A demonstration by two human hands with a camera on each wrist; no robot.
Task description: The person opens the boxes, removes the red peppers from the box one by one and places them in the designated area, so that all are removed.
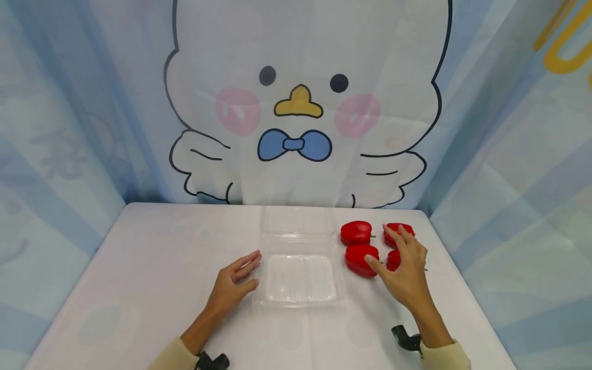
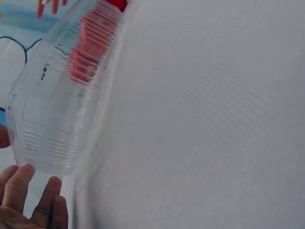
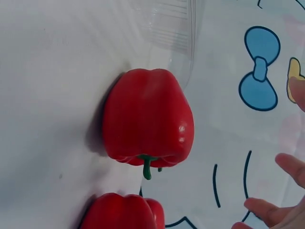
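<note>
A clear plastic clamshell box point(image 1: 300, 302) lies opened flat mid-table, its lid point(image 1: 298, 222) folded back toward the wall. My left hand point(image 1: 233, 282) is at the box's left side, fingers loosely bent, fingertips point(image 2: 27, 171) right at the rim in the left wrist view. Several red bell peppers sit to the right of the box: a front-left one point(image 1: 362, 261), a back-left one point(image 1: 355, 233), a back-right one point(image 1: 390, 236) and a front-right one point(image 1: 393, 260). Over them hovers my right hand point(image 1: 406, 275), fingers spread, partly hiding the right-hand pair. Green stems point(image 3: 147, 169) show in the right wrist view.
A white cloth covers the table point(image 1: 162, 267). Behind it hangs a curtain point(image 1: 296, 180) with a cartoon bird, and more curtain closes in both sides. Dark wrist mounts point(image 1: 407, 339) sit on both wrists.
</note>
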